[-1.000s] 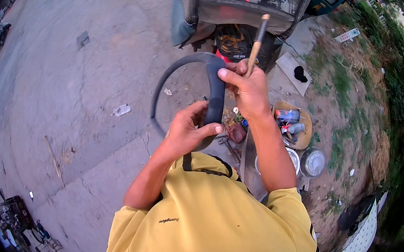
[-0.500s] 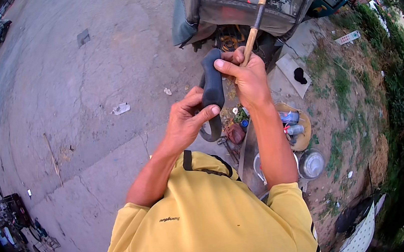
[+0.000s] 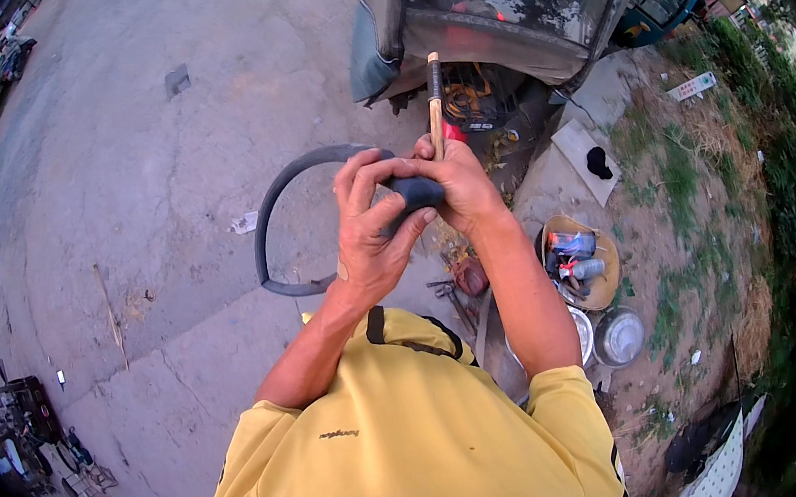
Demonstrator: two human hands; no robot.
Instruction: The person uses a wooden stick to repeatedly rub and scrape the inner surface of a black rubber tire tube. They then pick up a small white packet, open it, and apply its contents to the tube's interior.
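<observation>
A black rubber inner tube [image 3: 419, 191] is between my two hands, and its slack loop hangs out to the left. My left hand [image 3: 366, 228] is closed around a thick, folded-looking part of it. My right hand [image 3: 463, 186] meets the left one at that part, its fingers bent against the rubber. The same right hand also grips a wooden stick [image 3: 436, 95] with a dark wrapped band, which points up and away from me. The stick's lower end is hidden by the fingers. Something small and red shows beside the stick; I cannot tell what it is.
A covered vehicle [image 3: 491, 33] stands ahead on the right. Below my right arm are a tan basin [image 3: 604, 285] with bottles, a metal pot [image 3: 618, 337] and a hammer-like tool [image 3: 454, 299]. Weeds line the right side; parked carts [image 3: 31, 413] are far left.
The tube has turned, and its loop has swung out to the left. My hands have come together, with the left fingers curling over the tube. The stick has moved left and stands more upright.
</observation>
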